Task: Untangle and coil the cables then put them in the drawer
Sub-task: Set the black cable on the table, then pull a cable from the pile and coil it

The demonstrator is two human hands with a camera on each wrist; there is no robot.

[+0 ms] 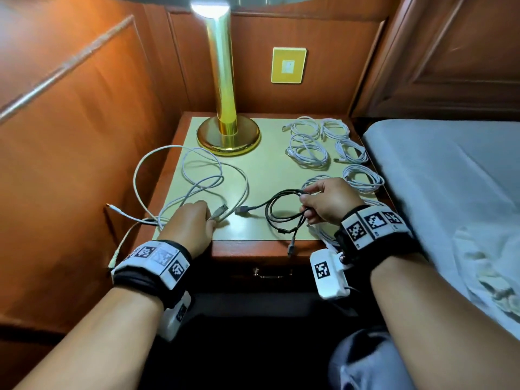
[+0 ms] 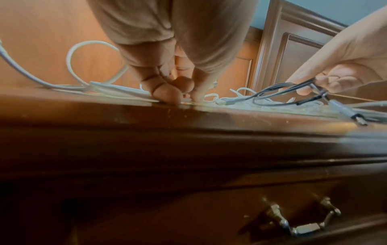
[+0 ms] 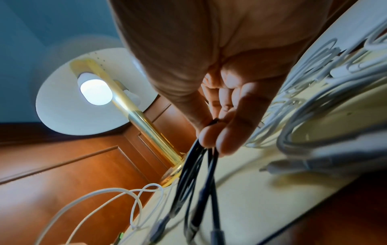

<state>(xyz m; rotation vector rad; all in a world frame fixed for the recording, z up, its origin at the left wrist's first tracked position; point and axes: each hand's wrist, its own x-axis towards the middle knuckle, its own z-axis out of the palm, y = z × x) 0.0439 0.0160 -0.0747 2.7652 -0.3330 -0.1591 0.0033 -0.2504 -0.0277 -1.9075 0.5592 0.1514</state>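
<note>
On the nightstand top (image 1: 267, 170) my right hand (image 1: 305, 201) pinches a coiled black cable (image 1: 281, 212), its loops hanging from the fingers (image 3: 211, 137) and one plug dangling over the front edge. My left hand (image 1: 209, 219) pinches a loose white cable (image 1: 197, 178) against the top, just behind its USB plug (image 1: 221, 211). That white cable (image 2: 87, 66) sprawls in wide loops, with ends hanging off the left edge. The black cable (image 2: 278, 92) lies to the right of my left fingertips (image 2: 167, 96). Below the top, the drawer with its metal handle (image 1: 271, 273) is closed.
Several coiled white cables (image 1: 309, 150) lie in rows at the back right of the top. A brass lamp (image 1: 228, 136) stands at the back middle. Wood panelling runs close along the left, and a bed (image 1: 436, 178) lies along the right.
</note>
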